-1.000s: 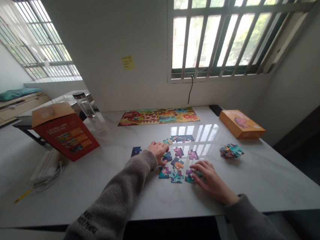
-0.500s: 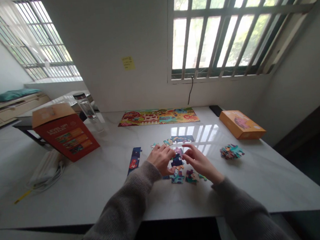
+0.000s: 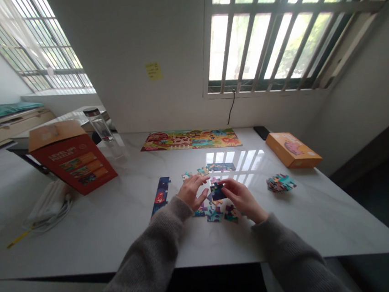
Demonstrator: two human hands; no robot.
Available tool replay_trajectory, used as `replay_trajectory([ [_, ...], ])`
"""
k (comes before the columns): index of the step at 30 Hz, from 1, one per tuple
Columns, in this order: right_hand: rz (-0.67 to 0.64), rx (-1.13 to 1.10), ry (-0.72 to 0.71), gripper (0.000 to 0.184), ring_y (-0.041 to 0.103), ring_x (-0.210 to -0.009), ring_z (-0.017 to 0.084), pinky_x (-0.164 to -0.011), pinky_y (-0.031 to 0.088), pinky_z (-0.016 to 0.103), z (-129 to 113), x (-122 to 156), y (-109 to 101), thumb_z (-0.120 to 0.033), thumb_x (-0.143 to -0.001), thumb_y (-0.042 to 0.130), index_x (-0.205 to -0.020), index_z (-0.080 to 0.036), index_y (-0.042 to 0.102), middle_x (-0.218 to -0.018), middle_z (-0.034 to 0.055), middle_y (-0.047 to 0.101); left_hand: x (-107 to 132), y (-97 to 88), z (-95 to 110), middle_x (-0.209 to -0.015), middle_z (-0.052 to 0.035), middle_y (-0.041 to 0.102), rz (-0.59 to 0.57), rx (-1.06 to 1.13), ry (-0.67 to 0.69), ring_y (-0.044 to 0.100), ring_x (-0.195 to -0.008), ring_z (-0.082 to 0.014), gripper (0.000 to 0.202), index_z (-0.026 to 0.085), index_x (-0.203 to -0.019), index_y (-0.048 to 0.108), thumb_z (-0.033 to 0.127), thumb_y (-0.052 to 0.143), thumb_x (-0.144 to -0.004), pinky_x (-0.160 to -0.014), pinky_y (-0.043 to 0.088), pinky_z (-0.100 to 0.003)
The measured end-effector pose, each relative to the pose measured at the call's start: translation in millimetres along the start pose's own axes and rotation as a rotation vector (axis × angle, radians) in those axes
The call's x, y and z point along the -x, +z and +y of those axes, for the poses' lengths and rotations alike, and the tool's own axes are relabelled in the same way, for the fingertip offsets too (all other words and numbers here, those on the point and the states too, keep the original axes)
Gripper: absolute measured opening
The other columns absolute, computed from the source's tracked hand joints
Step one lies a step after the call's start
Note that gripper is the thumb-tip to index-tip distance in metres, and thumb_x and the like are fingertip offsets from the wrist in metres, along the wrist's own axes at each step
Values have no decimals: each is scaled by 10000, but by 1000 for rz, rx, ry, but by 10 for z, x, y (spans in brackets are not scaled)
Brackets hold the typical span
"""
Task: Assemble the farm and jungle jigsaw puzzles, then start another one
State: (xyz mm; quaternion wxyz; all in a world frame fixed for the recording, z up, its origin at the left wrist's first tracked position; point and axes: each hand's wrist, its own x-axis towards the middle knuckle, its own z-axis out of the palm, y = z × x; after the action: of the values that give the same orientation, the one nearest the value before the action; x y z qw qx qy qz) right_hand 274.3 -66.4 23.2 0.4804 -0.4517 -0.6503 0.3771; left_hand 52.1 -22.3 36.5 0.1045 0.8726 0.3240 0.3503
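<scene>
**Two hands at a jigsaw on a white marble table (image 3: 312,226).** The right hand (image 3: 243,199) pinches one dark blue jigsaw piece (image 3: 217,191) between thumb and fingertips; the piece is held in front of that hand, its long axis unclear. The left hand (image 3: 191,193) is open and empty, fingers spread, just beside the right hand but apart from it.

Left of the left hand, a joined dark blue strip (image 3: 160,196) points away from the person. Beyond the hands, a joined row (image 3: 221,167) runs crosswise. Loose pieces (image 3: 216,213) lie nearer the person, overlapped and uncountable. Right of the right hand is one heap of pieces (image 3: 280,183). Farther off lie one assembled puzzle (image 3: 190,140), one closed orange box (image 3: 293,150) and, left, one red carton (image 3: 79,164), contents hidden.
</scene>
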Motion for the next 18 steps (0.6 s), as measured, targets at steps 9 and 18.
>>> replay_trajectory([
  [9,-12,98,-45,402,588,-669,159,-675,526,321,-16,28,18,-409,-947,574,-1303,-237,502,-734,-27,572,35,33,66,-1200,-92,628,-175,-21,107,564,-1120,-273,498,245,-1287,601,231,667,-794,-1032,458,-454],
  [18,-106,119,-83,432,558,-654,151,-652,489,299,-113,38,17,-391,-947,566,-1346,-249,481,-724,-38,555,60,131,-59,-1201,-93,631,-229,24,160,582,-1091,-270,566,240,-1319,572,318,734,-783,-958,479,-422],
])
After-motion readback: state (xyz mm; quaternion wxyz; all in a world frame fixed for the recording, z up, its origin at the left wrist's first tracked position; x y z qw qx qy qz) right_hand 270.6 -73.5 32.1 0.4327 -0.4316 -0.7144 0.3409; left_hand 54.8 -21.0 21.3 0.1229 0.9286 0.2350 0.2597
